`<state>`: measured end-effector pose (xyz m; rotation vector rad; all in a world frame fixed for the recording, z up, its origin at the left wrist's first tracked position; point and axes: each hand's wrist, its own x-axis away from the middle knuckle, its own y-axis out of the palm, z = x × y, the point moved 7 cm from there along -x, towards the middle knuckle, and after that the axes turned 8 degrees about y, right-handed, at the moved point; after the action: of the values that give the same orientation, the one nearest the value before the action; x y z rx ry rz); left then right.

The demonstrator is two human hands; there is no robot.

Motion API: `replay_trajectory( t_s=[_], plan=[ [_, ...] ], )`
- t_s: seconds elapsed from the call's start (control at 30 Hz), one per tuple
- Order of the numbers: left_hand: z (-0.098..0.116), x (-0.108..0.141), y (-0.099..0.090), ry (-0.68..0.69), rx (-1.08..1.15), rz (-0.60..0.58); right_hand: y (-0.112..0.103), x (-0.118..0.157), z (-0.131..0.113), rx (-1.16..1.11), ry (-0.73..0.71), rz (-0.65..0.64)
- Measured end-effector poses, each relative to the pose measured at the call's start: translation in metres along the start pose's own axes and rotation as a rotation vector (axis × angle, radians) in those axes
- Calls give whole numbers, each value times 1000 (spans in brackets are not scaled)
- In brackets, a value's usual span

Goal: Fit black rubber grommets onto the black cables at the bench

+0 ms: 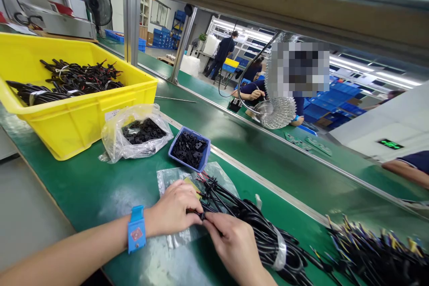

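My left hand (177, 208), with a blue band (136, 229) on its wrist, is closed in a pinch around a small black part (201, 216). My right hand (236, 241) meets it there, thumb and finger pinched on what looks like a black cable at that part; the fingers hide most of it. Just behind both hands lies a bundle of black cables (248, 212) with red-tipped wire ends, tied by a clear band (280, 250). Beneath the hands is a clear plastic bag (164, 181). A blue bin (207, 154) of small black plastic parts stands beyond them.
A yellow crate (77, 120) with bundled cables stands at left, beside an open clear bag (110, 143) of black parts. More cables with coloured wire ends (378, 246) lie at right. A metal rail (254, 172) crosses the green bench; a co-worker's arm (409, 167) shows at far right.
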<state>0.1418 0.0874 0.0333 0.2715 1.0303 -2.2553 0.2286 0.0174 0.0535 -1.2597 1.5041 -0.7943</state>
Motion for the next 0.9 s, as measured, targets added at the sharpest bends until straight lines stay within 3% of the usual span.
replay_trajectory(
  t_s=[0.5, 0.73, 0.8, 0.9],
  plan=[
    [-9, 1, -3, -125, 100, -84, 1, -1, 5, 37, 33, -30],
    [-10, 3, -11, -143, 114, -6, 4, 0, 3, 86, 70, -8],
    [-10, 5, -14, -133, 118, 24, -5, -2, 2, 137, 60, -20],
    [-13, 7, -24, -136, 105, 115, -38, 0, 10, 224, -28, -55]
  ],
)
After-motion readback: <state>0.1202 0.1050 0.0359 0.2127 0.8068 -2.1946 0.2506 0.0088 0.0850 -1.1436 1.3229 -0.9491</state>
